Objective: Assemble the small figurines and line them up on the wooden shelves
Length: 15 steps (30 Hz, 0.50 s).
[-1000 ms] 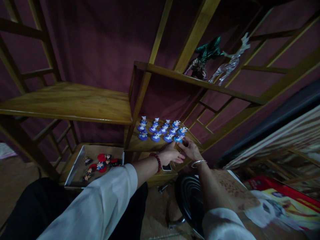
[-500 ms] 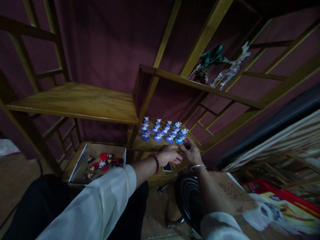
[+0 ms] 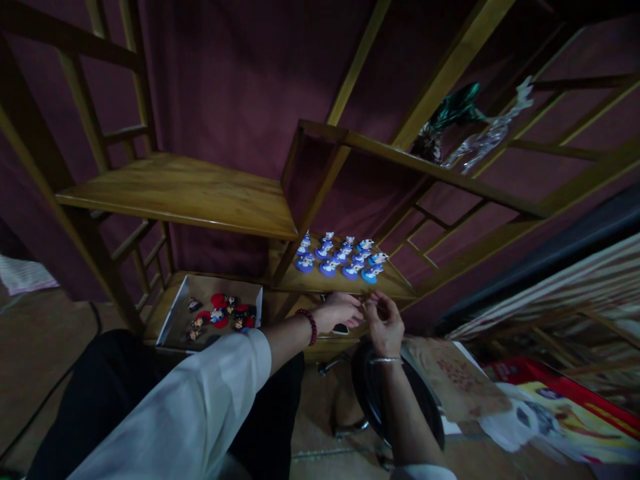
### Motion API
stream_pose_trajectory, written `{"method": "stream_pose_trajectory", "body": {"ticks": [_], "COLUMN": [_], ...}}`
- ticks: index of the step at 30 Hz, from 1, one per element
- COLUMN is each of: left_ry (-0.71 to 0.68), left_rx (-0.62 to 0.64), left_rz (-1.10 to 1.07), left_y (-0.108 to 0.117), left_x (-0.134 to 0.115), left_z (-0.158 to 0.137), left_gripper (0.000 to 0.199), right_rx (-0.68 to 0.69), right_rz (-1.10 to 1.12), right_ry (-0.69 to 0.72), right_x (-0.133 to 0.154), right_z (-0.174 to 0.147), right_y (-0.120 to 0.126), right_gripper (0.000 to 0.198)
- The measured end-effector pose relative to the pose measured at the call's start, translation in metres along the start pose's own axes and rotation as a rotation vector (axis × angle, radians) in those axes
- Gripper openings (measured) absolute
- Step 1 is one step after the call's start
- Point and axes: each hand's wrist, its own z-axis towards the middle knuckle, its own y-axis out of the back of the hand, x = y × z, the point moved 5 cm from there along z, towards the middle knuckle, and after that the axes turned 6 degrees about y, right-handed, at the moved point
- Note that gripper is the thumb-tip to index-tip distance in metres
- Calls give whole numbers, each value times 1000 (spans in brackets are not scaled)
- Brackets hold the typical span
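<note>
- Clock centred on the two hands, 12 = top of view.
- Left hand point(image 3: 343, 312): palm down, fingers loosely bent, tips pointing to 3 o'clock at the right hand; can't tell if anything is in them.
- Right hand point(image 3: 385, 321): thumb and index curled in, tips together or nearly so, just beside the left fingertips; too dim and small to tell whether something is pinched.
- Purple-based figurines point(image 3: 330, 268): upright in rows on the small wooden shelf point(image 3: 395, 283), 11 to 12 o'clock, near both hands.
- Light-blue-based figurine point(image 3: 372, 275): right end of front row, 12 o'clock, nearest the right hand, apart from it.
- Phone-like dark slab point(image 3: 341, 329): partly hidden by the left hand, 7 o'clock.
- Red beads point(image 3: 313, 327) on left wrist, silver bangle point(image 3: 386, 360) on right.
- Shallow box point(image 3: 173, 313): 9 o'clock, well apart, holds red-based figures point(image 3: 219, 315), several lying over.
- Upper shelf, 1 o'clock: dark green figure point(image 3: 455, 107) beside a clear one point(image 3: 493, 137).
- Black round stool point(image 3: 365, 387): 5 to 6 o'clock, partly behind right forearm.
- Brown paper bag point(image 3: 450, 377) and red-yellow package point(image 3: 580, 413): 4 o'clock.
</note>
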Motion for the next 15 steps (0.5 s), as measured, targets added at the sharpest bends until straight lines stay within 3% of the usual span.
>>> {"method": "stream_pose_trajectory", "body": {"ticks": [3, 6, 15], "left_ry": [-13, -6, 8], "left_rx": [3, -38, -219], "left_rz": [-4, -2, -39], "left_y": [9, 24, 89], "left_x": [11, 26, 89], "left_z": [-4, -9, -20], "left_gripper": [16, 16, 7], "right_rx": [29, 121, 316], "right_rz": [14, 13, 25], "right_ry": [3, -6, 48], "right_x": [6, 7, 19], "right_z": [-22, -44, -100], "right_y": [-14, -32, -87], "right_gripper": [43, 40, 28]}}
